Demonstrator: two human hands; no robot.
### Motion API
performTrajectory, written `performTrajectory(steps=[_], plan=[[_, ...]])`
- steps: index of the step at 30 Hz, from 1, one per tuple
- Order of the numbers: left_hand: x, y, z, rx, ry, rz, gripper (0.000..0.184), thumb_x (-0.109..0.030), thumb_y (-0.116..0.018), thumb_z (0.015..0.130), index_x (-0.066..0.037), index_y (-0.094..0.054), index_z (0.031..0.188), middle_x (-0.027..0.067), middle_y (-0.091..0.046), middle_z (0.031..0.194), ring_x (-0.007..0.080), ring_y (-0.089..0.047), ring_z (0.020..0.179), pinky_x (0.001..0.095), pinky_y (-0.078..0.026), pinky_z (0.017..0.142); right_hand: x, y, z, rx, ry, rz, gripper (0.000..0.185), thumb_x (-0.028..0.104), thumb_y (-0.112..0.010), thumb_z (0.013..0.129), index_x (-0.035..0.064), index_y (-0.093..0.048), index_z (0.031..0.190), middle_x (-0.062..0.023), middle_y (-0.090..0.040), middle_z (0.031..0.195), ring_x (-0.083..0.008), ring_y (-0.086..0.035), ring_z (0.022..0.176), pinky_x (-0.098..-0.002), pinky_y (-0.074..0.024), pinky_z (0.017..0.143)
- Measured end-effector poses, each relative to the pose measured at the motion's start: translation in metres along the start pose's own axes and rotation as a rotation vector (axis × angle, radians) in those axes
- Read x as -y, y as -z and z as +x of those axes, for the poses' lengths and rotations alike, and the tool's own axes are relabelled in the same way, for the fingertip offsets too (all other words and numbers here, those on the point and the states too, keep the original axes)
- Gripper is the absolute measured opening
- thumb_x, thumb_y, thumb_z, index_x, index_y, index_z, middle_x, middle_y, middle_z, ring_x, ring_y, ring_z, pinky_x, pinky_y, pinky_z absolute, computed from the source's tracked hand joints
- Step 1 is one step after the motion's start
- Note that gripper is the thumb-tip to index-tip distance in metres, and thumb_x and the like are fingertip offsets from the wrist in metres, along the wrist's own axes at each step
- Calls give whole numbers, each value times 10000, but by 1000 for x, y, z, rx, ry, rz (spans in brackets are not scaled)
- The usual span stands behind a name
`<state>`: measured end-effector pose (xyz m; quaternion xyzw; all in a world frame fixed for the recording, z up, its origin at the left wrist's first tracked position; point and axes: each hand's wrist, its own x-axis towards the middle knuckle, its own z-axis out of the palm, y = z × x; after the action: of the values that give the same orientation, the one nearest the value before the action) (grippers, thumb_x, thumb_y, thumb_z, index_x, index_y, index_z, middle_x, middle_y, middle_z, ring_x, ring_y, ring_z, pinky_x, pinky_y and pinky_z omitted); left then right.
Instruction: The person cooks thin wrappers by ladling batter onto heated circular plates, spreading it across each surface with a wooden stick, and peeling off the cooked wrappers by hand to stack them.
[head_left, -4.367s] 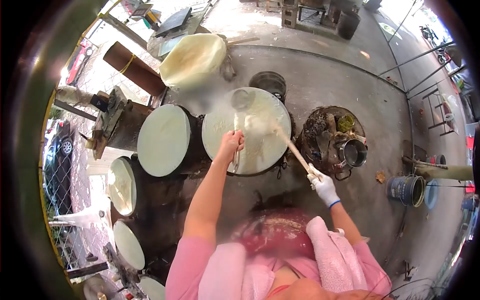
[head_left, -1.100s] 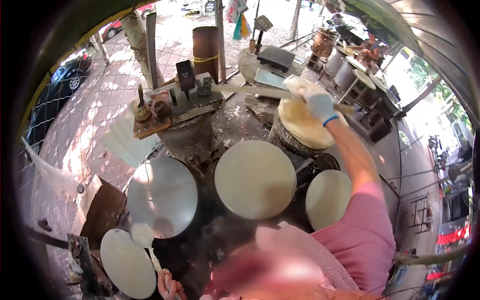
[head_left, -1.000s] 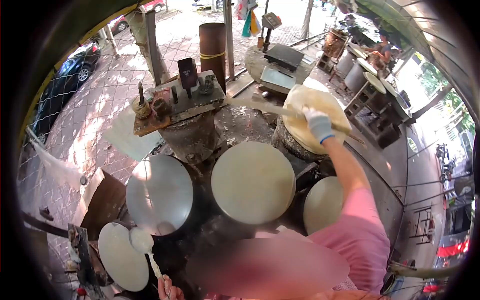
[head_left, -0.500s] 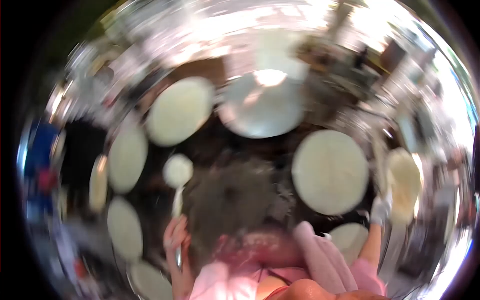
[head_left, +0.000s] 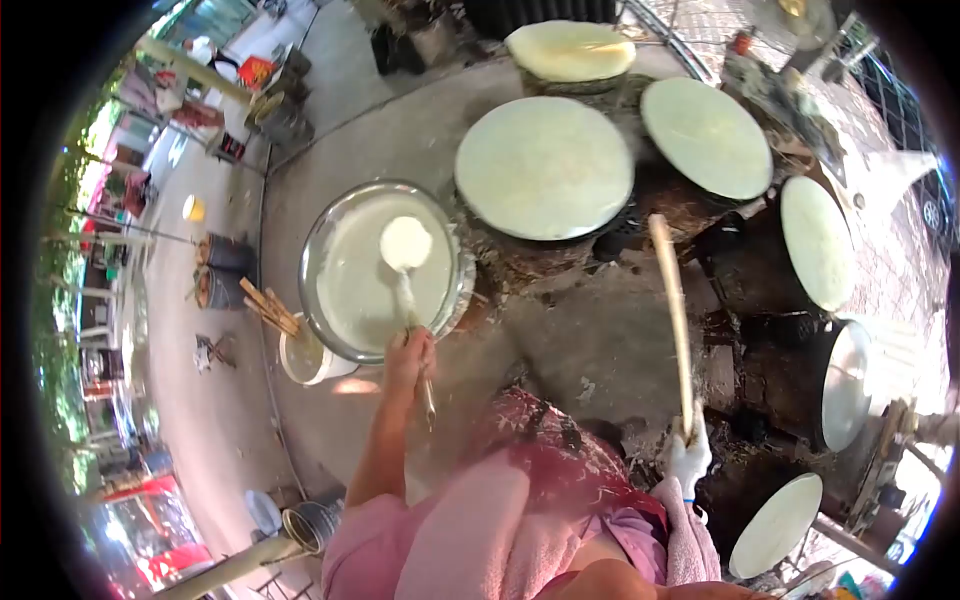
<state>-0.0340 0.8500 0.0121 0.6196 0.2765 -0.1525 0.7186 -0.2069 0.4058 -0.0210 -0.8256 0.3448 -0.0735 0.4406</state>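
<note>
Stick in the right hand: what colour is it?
The stick is pale tan, seen best in the head view.

The batter (head_left: 345, 275) is pale cream — almost white in the ladle (head_left: 405, 293) — and the bowl (head_left: 308, 245) is silver. The stick (head_left: 675, 320) is light tan. The glove (head_left: 688, 457) is white, edged in blue. White blotches mottle the dark red apron (head_left: 575, 455); the towel (head_left: 470, 530) is pale pink — the bucket (head_left: 194, 208) yellow, the floor (head_left: 360, 150) grey.

From where I stand, the basin (head_left: 309, 240) gleams like polished metal; the stick (head_left: 673, 300) is matt wood, the glove (head_left: 688, 462) soft cloth (the towel (head_left: 480, 530) looks fluffier), the floor (head_left: 330, 160) dull concrete.
</note>
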Motion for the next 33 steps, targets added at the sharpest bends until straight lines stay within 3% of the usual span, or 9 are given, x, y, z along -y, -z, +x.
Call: performTrajectory(steps=[4,6,10,14,17,19,21,23,33], plan=[[55,134,134,-288,-470,1229,177,-159,-557,920,8,-612,895,190,-660,763,353,-647,688,455,-505,613,26,-92,-22,172,-87,18,562,53,-719,872,139,-536,1397,9,-669,1116,-39,-557,830,-197,-482,739],[61,165,178,-48,-312,1548,167,-147,-554,909,-2,-632,880,202,-673,815,369,-665,836,481,-521,727,44,-112,-32,241,-249,61,562,27,-709,870,142,-541,1393,12,-682,1074,-51,-563,809,-208,-491,736],[62,156,264,32,-333,1584,205,-178,-536,912,-38,-678,870,188,-692,875,367,-675,849,479,-528,747,66,-131,-42,290,-219,-86,571,15,-700,867,184,-549,1391,-2,-697,1108,-57,-585,852,-237,-496,800],[14,130,273,-19,-191,1480,258,-244,-521,927,-58,-693,882,178,-698,871,367,-678,855,470,-529,722,83,-141,-46,414,-275,-133,591,-1,-681,856,30,-478,1411,-134,-534,1403,-162,-534,1254,-260,-428,1021],[43,171,304,381,-301,1752,283,-270,-498,951,-69,-682,878,178,-690,849,362,-673,767,481,-518,674,111,-153,-50,474,-298,-299,610,44,-709,843,66,-493,1413,-128,-617,1305,-133,-635,1049,-255,-510,875],[140,209,332,360,-423,1372,289,-295,-531,958,-59,-647,838,140,-662,734,297,-629,612,453,-500,581,51,-167,-48,505,-241,-143,645,26,-722,819,62,-485,1418,-98,-637,1283,-104,-640,991,-242,-507,842],[144,189,277,293,74,633,320,-346,-560,972,-68,-578,816,44,-535,604,176,-501,493,354,-402,454,38,-184,-54,538,-138,22,659,13,-732,803,57,-489,1414,-86,-634,1292,-123,-644,1000,-251,-495,875],[142,169,218,234,387,96,313,-368,-556,984,-80,-549,862,-19,-424,550,109,-407,443,273,-314,394,33,-192,-53,695,-15,-152,589,261,-700,874,113,-503,1409,-162,-698,1078,-192,-666,896,-308,-498,825],[177,81,42,338,312,-1048,325,-375,-483,1017,-60,-551,980,-83,-373,533,49,-333,400,237,-280,398,48,-168,-111,1092,-152,-330,517,432,-562,937,110,-569,1342,-160,-699,996,-185,-650,894,-323,-485,808]])
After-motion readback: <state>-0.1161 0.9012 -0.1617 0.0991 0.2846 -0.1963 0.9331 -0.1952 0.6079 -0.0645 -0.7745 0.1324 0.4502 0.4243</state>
